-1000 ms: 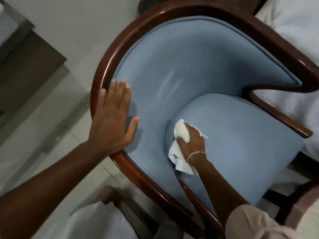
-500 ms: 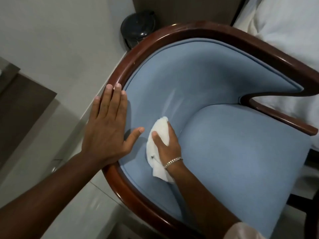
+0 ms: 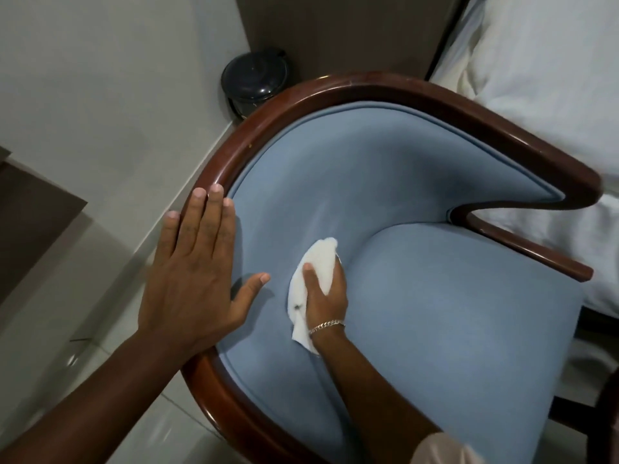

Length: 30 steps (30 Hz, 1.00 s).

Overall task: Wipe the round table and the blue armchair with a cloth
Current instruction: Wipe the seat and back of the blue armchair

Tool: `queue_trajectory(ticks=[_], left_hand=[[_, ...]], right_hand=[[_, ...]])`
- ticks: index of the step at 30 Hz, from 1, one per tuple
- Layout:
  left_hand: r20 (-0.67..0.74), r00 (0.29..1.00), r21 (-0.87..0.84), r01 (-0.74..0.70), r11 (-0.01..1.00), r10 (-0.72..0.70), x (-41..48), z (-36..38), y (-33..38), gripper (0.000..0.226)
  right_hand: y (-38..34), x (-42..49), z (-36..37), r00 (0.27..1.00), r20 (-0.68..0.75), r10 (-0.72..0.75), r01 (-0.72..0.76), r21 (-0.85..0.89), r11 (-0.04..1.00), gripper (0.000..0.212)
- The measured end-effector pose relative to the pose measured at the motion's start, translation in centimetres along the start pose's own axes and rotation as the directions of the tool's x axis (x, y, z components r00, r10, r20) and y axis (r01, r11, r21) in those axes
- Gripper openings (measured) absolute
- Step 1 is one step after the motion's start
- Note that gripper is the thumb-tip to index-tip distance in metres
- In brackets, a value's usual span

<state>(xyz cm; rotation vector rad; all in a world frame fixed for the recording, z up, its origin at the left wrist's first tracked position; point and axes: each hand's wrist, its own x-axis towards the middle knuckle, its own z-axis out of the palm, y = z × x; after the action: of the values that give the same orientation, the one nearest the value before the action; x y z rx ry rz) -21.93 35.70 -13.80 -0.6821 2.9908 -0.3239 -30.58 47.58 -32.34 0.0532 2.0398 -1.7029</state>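
The blue armchair [image 3: 452, 313] fills the view, with light blue padding inside a curved dark wooden frame. My right hand [image 3: 326, 294] presses a crumpled white cloth [image 3: 320, 259] against the inner backrest, just left of the seat cushion's edge. My left hand [image 3: 194, 276] lies flat with its fingers spread over the wooden rim on the chair's left side, thumb resting on the blue padding. The round table is out of view.
A black round bin [image 3: 256, 80] stands on the floor behind the chair, by the wall. White bedding [image 3: 542, 82] lies close along the chair's right side. Pale floor tiles [image 3: 77, 329] stretch to the left.
My right hand has slid the cloth from the seat cushion's edge leftward onto the inner backrest. My view has pulled back and up, bringing the bin into sight. My left hand stays on the rim.
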Motion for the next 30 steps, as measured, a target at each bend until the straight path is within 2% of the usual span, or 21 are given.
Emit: queue_trajectory(ticks=[3,6,9,12,17,19,21,24,27,30], left_hand=[[-0.028,1.0,-0.016,-0.008,1.0,0.008,-0.1,0.2,0.0,0.102],[-0.061,0.998,-0.031,-0.01,0.999,0.008,-0.3,0.7,-0.1,0.102],[-0.058,0.998,-0.05,-0.011,0.999,0.008,-0.3,1.1,-0.3,0.104],[-0.045,0.999,-0.042,-0.005,0.999,0.003,-0.3,1.0,-0.1,0.105],[-0.009,1.0,-0.035,0.001,0.999,-0.002,-0.1,-0.1,0.1,0.105],[0.002,1.0,-0.044,0.006,0.999,-0.006,-0.1,-0.1,0.2,0.104],[0.01,1.0,-0.056,0.007,0.998,-0.006,-0.1,0.0,0.1,0.1],[0.003,1.0,-0.082,0.009,0.997,-0.009,-0.1,0.1,0.0,0.093],[-0.02,1.0,-0.108,0.008,0.994,-0.011,-0.3,0.5,0.1,0.092],[-0.054,0.999,-0.113,-0.013,0.993,0.006,-0.2,0.8,-0.2,0.09]], right_hand=[[-4.5,0.6,2.1,0.968,-0.047,-0.248,0.25,0.046,0.967,0.054],[-8.9,3.4,4.5,0.916,-0.202,-0.348,0.355,-0.003,0.935,0.062],[-9.0,6.1,3.8,0.893,-0.309,-0.328,0.341,-0.012,0.94,0.06],[-6.6,6.6,2.2,0.918,-0.344,-0.197,0.224,0.039,0.974,0.056],[-3.2,1.3,1.5,0.981,-0.168,-0.098,0.101,0.005,0.995,0.058],[-3.3,-0.7,1.4,0.988,-0.09,-0.125,0.125,-0.007,0.992,0.059],[-5.0,-0.5,2.0,0.967,-0.04,-0.253,0.253,0.004,0.967,0.058],[-7.9,2.4,3.1,0.92,-0.079,-0.385,0.382,-0.049,0.923,0.059],[-8.0,5.7,2.7,0.913,-0.182,-0.365,0.352,-0.1,0.931,0.059],[-5.9,6.5,1.8,0.941,-0.214,-0.262,0.247,-0.092,0.965,0.062]])
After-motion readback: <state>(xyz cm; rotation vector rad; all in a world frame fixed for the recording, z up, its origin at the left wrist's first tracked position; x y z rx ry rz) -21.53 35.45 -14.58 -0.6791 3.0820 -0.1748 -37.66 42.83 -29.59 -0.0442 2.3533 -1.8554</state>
